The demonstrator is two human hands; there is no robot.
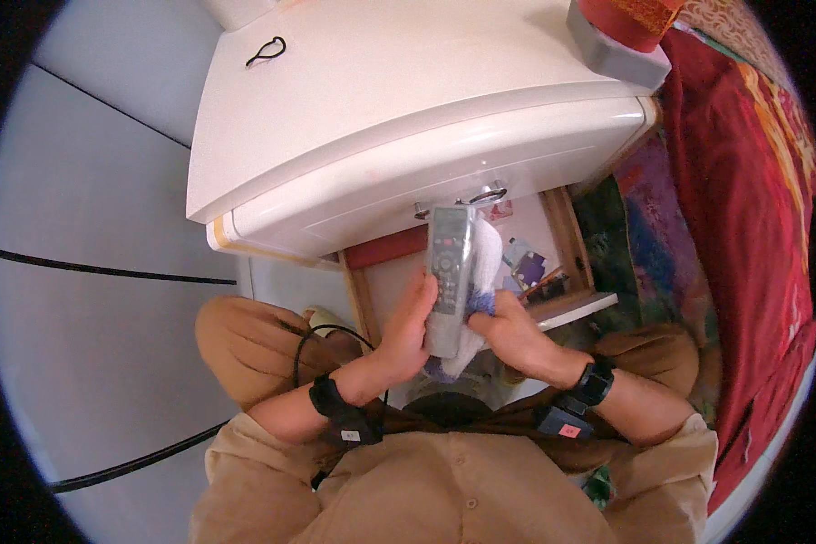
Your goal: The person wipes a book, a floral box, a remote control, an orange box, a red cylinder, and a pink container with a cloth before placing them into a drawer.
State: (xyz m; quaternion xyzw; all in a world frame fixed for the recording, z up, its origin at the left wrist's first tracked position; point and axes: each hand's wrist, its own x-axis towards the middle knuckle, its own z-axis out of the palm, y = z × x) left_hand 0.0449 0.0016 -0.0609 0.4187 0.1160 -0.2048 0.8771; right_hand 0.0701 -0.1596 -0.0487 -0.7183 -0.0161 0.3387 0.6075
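Note:
My left hand (408,330) grips a grey remote control (451,279) in a clear plastic cover, its keys and small screen facing up. Close at its right, my right hand (513,333) holds a white cloth item with blue-purple edges (487,262), possibly a sock, against the remote's side and partly behind it. Below both hands stands an open drawer (394,279) with small items inside, among them a purple-and-white piece (530,268) and a reddish card (500,209). Part of the drawer is hidden by the hands and the remote.
Above the open drawer is a white cabinet (381,102) with a closed upper drawer and metal handles (486,196). A black cord loop (266,51) lies on its top, near a red container (629,24) on a grey base. Red fabric (727,204) hangs at the right.

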